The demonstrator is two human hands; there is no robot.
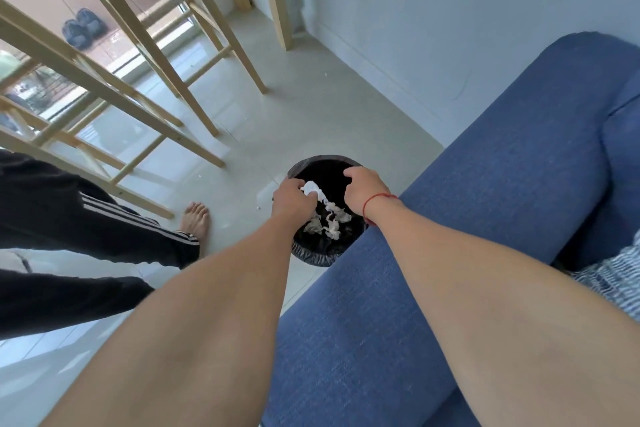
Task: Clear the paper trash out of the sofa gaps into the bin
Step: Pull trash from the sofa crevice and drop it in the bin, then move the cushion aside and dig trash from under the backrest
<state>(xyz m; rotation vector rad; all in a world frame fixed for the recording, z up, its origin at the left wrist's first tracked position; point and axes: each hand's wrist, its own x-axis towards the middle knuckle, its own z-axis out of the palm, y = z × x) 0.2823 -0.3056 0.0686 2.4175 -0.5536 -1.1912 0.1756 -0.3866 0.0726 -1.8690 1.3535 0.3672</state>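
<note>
At the far left, black trousers with white side stripes (pixel 104 218) run off the frame edge, and one bare foot (pixel 196 218) stands on the pale tiled floor (pixel 242 121); the rest of that person is cut off. Above, pale wooden frame legs (pixel 145 45) cross the view, their tops out of sight, and dark shoes (pixel 81 28) show blurred behind them.

The left hand (pixel 291 198) reaches over the near rim of the round bin lined with a black plastic bag (pixel 311 256), fingers closed on a crumpled white paper wad (pixel 311 188) held above the opening. Its palm side is hidden, so how much paper it grips is unclear. More crumpled white paper scraps (pixel 332 222) lie inside the bin, partly lost in the dark liner.

The right hand (pixel 363 189), with a red string bracelet (pixel 375 204) at the wrist, hangs over the bin's far side, fingers curled downward; whether anything is in it cannot be told. The blue fabric sofa arm (pixel 502 201) stands just beside the bin and covers its right edge. The sofa gaps are out of view. A blue-and-white patterned cloth (pixel 616 274) is cut off at the right edge
</note>
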